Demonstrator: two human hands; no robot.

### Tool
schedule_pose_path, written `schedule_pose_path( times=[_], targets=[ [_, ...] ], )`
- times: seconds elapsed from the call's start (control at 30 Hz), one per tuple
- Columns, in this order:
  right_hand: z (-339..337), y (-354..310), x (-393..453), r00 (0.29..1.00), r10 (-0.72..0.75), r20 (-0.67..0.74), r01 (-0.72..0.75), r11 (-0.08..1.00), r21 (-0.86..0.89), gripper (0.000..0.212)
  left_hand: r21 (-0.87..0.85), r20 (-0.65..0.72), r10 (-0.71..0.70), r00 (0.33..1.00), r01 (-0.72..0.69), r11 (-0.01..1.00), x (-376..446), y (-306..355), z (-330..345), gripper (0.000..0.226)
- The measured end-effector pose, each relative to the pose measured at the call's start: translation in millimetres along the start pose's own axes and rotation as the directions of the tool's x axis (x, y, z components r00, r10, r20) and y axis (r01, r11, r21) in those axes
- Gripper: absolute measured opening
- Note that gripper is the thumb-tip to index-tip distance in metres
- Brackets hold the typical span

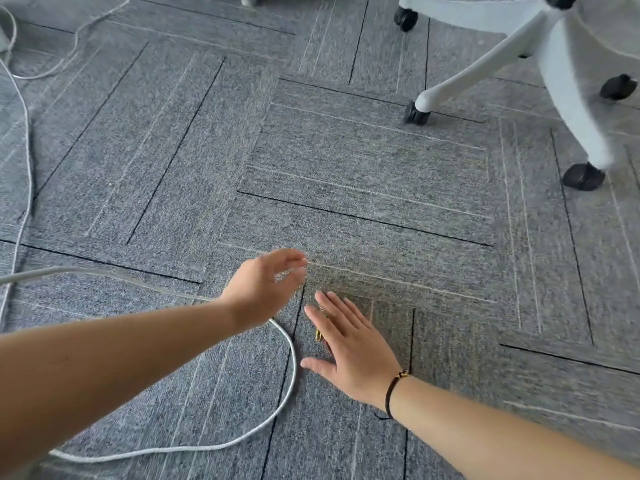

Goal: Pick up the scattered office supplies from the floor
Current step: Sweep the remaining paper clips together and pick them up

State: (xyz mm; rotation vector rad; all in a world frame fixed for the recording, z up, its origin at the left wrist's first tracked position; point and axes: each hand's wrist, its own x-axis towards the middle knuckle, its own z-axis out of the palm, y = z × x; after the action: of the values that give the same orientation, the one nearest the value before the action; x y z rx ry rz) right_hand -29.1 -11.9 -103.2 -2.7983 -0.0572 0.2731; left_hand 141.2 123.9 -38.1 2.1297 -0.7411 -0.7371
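A small yellow paper clip [318, 335] lies on the grey carpet, partly under the fingers of my right hand [349, 348]. A speck of green shows beside those fingers; I cannot tell what it is. My right hand is spread flat with straight fingers, low over the carpet. My left hand [266, 289] hovers just above and to the left of it, blurred, fingers loosely curved. Something silvery and blurred glints between its fingertips; what it is cannot be made out.
A white cable [292, 368] loops across the carpet under my left forearm and runs off to the left. A white office chair base [540, 46] with black castors stands at the upper right. More cables lie at the far left.
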Motion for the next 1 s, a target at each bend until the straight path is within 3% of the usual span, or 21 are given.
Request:
schedule_pose_path(
  times=[0.1,0.2,0.4,0.63,0.73,0.83,0.93,1.0],
  targets=[
    [15.4,4.4,-5.3,0.982,-0.064,-0.175,0.076,0.995,0.065,0.053,-0.266,-0.029,-0.136,0.990,0.124,0.956,-2.4,2.6,6.0,0.022],
    [19.4,11.2,-7.2,0.948,-0.113,-0.299,0.138,0.989,0.061,0.036,-0.362,0.001,-0.217,0.976,0.203,0.910,-5.0,5.0,9.5,0.017],
    [10.8,23.0,-11.8,0.937,-0.164,-0.309,0.162,0.986,-0.031,0.014,-0.503,0.016,-0.347,0.938,0.308,0.808,-3.8,8.0,10.6,0.021],
    [-7.7,32.9,2.2,0.940,-0.280,-0.197,0.245,0.952,-0.185,0.028,-0.614,0.067,-0.438,0.897,0.383,0.690,0.7,13.9,12.0,0.027],
    [-15.6,35.3,13.9,0.939,-0.320,-0.127,0.292,0.936,-0.197,0.034,-0.621,0.178,-0.468,0.866,0.467,0.629,2.2,15.4,13.3,0.035],
    [-19.9,31.9,22.5,0.958,-0.256,-0.128,0.243,0.964,-0.107,0.038,-0.662,0.352,-0.485,0.801,0.579,0.476,0.0,18.5,13.6,0.046],
    [-44.2,24.2,27.3,0.955,-0.025,-0.296,0.078,0.983,0.169,0.035,-0.681,0.497,-0.442,0.746,0.652,0.334,-1.5,20.5,12.0,0.052],
    [-70.9,11.7,33.4,0.906,0.065,-0.418,0.085,0.940,0.330,0.038,-0.697,0.570,-0.371,0.734,0.670,0.255,-1.6,21.2,11.1,0.054]
  ],
)
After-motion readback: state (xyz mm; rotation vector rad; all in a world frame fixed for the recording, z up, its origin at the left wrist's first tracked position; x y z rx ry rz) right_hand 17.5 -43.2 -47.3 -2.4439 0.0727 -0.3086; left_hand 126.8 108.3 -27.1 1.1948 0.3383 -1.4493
